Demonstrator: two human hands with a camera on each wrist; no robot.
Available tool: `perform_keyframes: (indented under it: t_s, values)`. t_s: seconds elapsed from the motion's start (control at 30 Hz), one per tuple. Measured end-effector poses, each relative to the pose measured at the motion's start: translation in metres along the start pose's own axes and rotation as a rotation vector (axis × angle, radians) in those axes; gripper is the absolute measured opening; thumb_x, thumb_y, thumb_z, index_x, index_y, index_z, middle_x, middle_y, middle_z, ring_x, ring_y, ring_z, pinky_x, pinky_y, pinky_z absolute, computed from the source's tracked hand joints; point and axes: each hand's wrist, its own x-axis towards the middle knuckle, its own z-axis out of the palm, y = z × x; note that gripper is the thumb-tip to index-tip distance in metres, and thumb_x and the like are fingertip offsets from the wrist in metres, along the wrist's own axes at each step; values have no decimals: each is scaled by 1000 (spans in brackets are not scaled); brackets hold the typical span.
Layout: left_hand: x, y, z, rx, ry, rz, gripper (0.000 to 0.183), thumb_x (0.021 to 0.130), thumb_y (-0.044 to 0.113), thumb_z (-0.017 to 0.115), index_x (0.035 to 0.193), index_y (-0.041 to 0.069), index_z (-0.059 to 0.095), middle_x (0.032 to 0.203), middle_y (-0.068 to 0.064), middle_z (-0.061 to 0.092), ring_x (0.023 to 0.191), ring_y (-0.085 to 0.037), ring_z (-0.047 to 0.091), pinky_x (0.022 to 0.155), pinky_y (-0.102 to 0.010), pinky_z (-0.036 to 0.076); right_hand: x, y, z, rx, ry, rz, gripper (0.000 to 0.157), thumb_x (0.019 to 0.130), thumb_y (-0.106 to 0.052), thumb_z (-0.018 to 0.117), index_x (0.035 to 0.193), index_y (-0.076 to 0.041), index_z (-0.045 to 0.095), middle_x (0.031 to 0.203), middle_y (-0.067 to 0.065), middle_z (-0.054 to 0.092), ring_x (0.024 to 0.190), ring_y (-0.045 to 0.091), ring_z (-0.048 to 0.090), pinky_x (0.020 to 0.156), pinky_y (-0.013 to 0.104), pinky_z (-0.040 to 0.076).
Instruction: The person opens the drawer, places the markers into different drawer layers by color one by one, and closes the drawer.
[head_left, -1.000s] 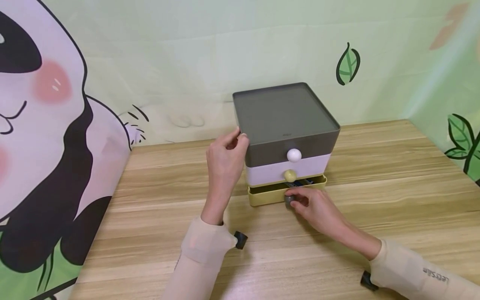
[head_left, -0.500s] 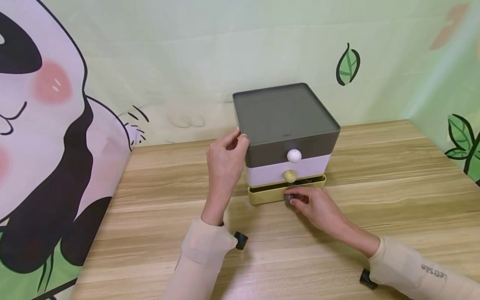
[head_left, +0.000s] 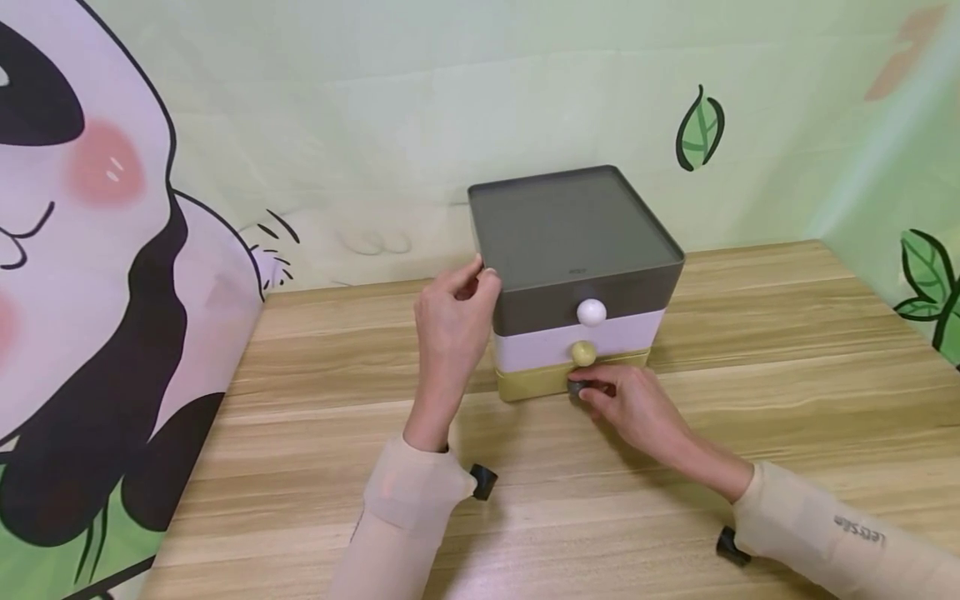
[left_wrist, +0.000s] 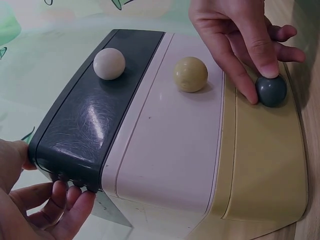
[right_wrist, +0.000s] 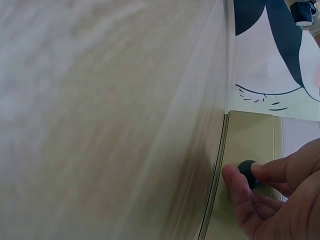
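A small three-tier drawer unit (head_left: 576,227), dark grey, white and yellow from top to bottom, stands on the table. My left hand (head_left: 453,321) holds its top front-left corner, thumb on one side and curled fingers on the other in the left wrist view. My right hand (head_left: 637,412) pinches the dark grey knob (left_wrist: 271,91) of the yellow bottom drawer (left_wrist: 265,165) between thumb and forefinger. That drawer's front lies flush with the tiers above. A white knob (left_wrist: 109,64) sits on the dark top drawer and a yellow knob (left_wrist: 190,74) on the white one.
The wood-grain table (head_left: 315,417) extends around the unit. Behind it hangs a pale green backdrop (head_left: 360,125) with a painted panda on the left and leaves on the right. Each wrist wears a small black camera, one (head_left: 483,482) near the left sleeve.
The bottom drawer has slid inward from partly pulled out to closed, hiding the dark items inside. My right hand moved in with its knob; the left hand kept its hold.
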Motion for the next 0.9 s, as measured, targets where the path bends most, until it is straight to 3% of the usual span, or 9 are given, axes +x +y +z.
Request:
perform_keyframes:
  t_s: [0.5,0.9]
  values:
    - [2,5,-4,44,-21,29,32,89,19,66,116,9,80,94,-7,74,81,-19,68,71,-33,52,6,0,-2,-47,1,-55,21,89,5,75,110,0,79,99,14,78,64,13,69,59,23,54]
    - [3,2,-2,53,-18,70,31,89,17,65,115,7,80,91,-9,74,80,-21,68,72,-34,52,7,3,-5,-117,-6,-47,21,89,-1,77,110,-5,81,95,9,78,66,6,63,59,25,51]
